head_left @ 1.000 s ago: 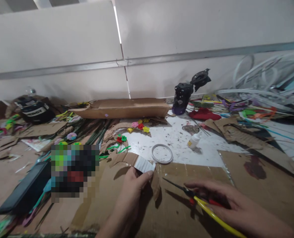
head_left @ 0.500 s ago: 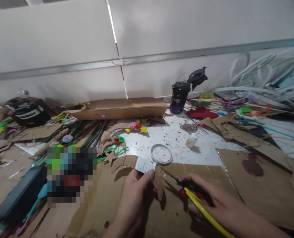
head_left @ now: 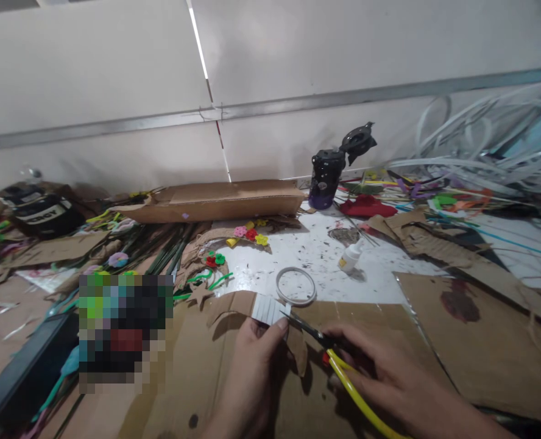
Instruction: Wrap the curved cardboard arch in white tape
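My left hand [head_left: 254, 366] pinches a curved strip of cardboard [head_left: 234, 302] between thumb and fingers. White bands [head_left: 265, 310] are wrapped around the strip's middle, and its pointed lower end hangs beyond my thumb. In my right hand [head_left: 380, 363] is a pair of scissors [head_left: 315, 332] with dark blades and yellow handles. The blade tips meet the right end of the white bands, just beside my left thumb. A thin white ring [head_left: 300, 301] lies on the table right behind the strip.
Under my hands is a cardboard sheet [head_left: 183, 366]. Beyond it stand a small white glue bottle [head_left: 350, 259], a cardboard trough [head_left: 225, 204] and a dark bottle with raised lid [head_left: 325, 180]. Foam flowers [head_left: 251, 235] decorate another cardboard piece. A black case [head_left: 28, 369] lies left.
The scissors have moved left, their tips now at the edge of the white bands by my left thumb. The strip has turned slightly in my left hand. The view has shifted a little.
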